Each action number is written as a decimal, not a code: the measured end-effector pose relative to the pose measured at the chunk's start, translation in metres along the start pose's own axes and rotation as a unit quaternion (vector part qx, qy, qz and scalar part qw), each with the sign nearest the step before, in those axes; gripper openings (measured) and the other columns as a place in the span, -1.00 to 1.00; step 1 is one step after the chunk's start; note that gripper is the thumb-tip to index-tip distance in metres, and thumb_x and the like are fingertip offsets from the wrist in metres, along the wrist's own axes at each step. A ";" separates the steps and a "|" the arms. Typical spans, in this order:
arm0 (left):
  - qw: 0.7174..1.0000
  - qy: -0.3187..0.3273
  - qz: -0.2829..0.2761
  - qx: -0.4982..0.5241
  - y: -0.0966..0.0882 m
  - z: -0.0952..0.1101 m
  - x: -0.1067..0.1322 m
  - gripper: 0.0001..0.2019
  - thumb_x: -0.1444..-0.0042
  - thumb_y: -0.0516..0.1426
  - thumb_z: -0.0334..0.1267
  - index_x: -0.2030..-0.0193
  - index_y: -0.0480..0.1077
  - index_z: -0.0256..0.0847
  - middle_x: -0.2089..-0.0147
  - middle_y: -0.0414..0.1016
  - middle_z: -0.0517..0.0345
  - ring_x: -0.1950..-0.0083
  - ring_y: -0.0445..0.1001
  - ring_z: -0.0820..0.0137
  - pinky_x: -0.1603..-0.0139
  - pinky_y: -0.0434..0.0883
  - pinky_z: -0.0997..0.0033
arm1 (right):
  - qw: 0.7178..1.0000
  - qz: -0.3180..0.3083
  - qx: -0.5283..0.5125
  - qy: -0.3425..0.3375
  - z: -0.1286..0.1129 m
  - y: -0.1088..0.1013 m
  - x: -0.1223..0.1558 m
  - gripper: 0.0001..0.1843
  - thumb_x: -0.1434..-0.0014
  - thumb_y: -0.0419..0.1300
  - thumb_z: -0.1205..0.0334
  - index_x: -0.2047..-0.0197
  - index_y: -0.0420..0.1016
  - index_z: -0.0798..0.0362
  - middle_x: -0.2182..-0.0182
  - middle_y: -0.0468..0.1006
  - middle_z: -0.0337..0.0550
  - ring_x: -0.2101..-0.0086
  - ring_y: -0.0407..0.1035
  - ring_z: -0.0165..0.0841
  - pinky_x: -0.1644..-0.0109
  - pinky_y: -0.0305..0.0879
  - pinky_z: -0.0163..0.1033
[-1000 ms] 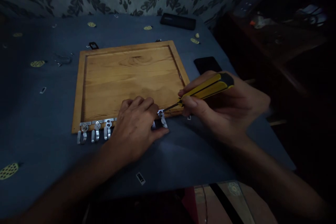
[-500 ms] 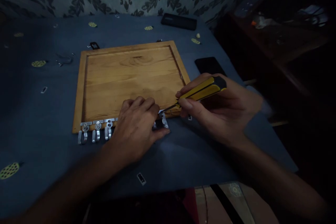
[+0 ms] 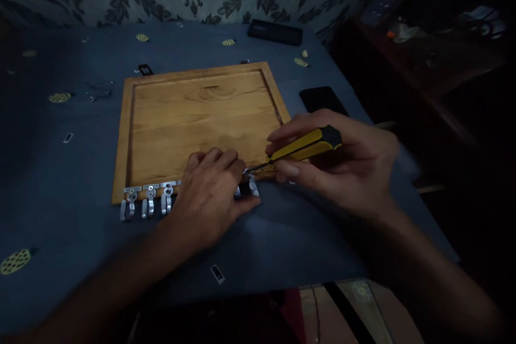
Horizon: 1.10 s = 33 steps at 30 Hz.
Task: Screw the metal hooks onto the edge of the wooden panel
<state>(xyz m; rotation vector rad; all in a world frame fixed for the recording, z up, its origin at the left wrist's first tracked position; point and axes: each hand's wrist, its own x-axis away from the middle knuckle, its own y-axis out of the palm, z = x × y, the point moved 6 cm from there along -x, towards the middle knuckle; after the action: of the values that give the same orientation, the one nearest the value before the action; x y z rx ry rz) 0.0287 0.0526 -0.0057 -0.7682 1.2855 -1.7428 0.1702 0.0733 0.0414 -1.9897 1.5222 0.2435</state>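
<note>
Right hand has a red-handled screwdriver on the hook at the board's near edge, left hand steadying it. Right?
No: the head view shows the screwdriver has a yellow and black handle, not red. Otherwise yes: the right hand holds it on the hook at the wooden board's near edge, left hand steadying it.

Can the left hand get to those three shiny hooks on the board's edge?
Probably yes. The left hand lies on the near edge of the wooden board, right beside the three hooks, and nothing sits between them. The right hand with the screwdriver is off on the other side.
</note>
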 end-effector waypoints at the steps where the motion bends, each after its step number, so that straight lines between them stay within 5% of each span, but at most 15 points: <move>1: 1.000 0.001 -0.002 0.002 0.000 0.000 0.000 -0.69 -0.17 0.31 -0.01 0.10 0.51 -0.19 0.10 0.52 0.05 0.02 0.44 0.10 0.02 0.32 0.09 | 1.000 -0.015 -0.013 0.006 0.000 0.000 -0.001 -0.80 -0.13 0.42 0.27 0.16 0.61 -0.12 0.29 0.65 -0.24 0.40 0.53 -0.35 0.41 0.50 -0.21; 6: 1.000 0.008 -0.006 0.013 0.000 0.000 -0.001 -0.68 -0.17 0.31 -0.02 0.08 0.51 -0.20 0.11 0.52 0.07 0.01 0.44 0.09 0.01 0.31 0.07 | 0.999 -0.022 0.021 -0.038 -0.002 -0.003 -0.002 -0.95 -0.14 0.42 0.23 0.32 0.63 -0.08 0.45 0.61 -0.24 0.46 0.49 -0.33 0.47 0.40 -0.18; 9: 1.000 0.008 -0.002 0.012 0.000 0.000 -0.001 -0.67 -0.16 0.32 -0.03 0.09 0.51 -0.22 0.12 0.51 0.06 0.02 0.44 0.08 0.02 0.32 0.06 | 0.993 0.007 0.091 -0.079 -0.006 -0.002 -0.001 -0.82 -0.13 0.43 0.16 0.45 0.56 -0.04 0.54 0.55 -0.24 0.52 0.44 -0.34 0.52 0.30 -0.19; 15: 1.000 0.006 -0.005 0.013 0.000 0.001 -0.001 -0.68 -0.15 0.33 -0.04 0.09 0.52 -0.23 0.12 0.51 0.05 0.02 0.45 0.06 0.02 0.33 0.04 | 0.984 0.027 0.134 -0.110 -0.009 0.000 0.001 -0.75 -0.14 0.40 0.03 0.45 0.51 -0.06 0.56 0.51 -0.25 0.49 0.46 -0.31 0.51 0.30 -0.18; 20: 1.000 0.007 -0.002 0.009 -0.001 0.001 -0.001 -0.66 -0.16 0.32 -0.03 0.08 0.52 -0.24 0.13 0.52 0.04 0.02 0.45 0.06 0.02 0.33 0.04 | 0.987 0.032 0.112 -0.107 -0.012 -0.001 0.003 -0.83 -0.18 0.39 0.18 0.42 0.54 -0.05 0.48 0.57 -0.24 0.47 0.47 -0.35 0.48 0.34 -0.21; 23: 1.000 0.010 0.000 0.008 -0.001 0.000 -0.001 -0.66 -0.14 0.34 -0.04 0.09 0.53 -0.24 0.11 0.52 0.04 0.01 0.44 0.06 0.02 0.34 0.04 | 0.987 0.121 0.057 -0.090 -0.012 -0.012 0.006 -0.93 -0.25 0.31 0.21 0.26 0.62 -0.03 0.40 0.61 -0.21 0.55 0.41 -0.44 0.54 0.31 -0.24; 26: 1.000 0.007 0.001 0.009 -0.002 0.000 -0.002 -0.67 -0.12 0.35 -0.04 0.11 0.54 -0.24 0.11 0.52 0.05 0.00 0.44 0.06 0.00 0.34 0.04 | 0.975 0.210 0.034 -0.068 -0.008 -0.020 0.010 -0.85 -0.27 0.28 0.11 0.23 0.64 -0.03 0.52 0.52 -0.26 0.62 0.34 -0.44 0.63 0.23 -0.25; 33: 1.000 0.000 -0.009 0.011 -0.002 0.000 -0.002 -0.64 -0.13 0.34 -0.03 0.07 0.54 -0.24 0.12 0.51 0.06 -0.01 0.44 0.06 -0.05 0.35 -0.02 | 0.983 0.127 0.128 -0.020 0.000 -0.007 0.006 -0.73 -0.27 0.27 0.07 0.43 0.45 -0.02 0.55 0.43 -0.30 0.57 0.32 -0.43 0.50 0.27 -0.22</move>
<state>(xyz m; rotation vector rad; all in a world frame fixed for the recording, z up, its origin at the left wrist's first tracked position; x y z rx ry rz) 0.0297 0.0547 -0.0037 -0.7703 1.2608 -1.7686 0.1785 0.0696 0.0413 -1.5833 1.6902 0.1789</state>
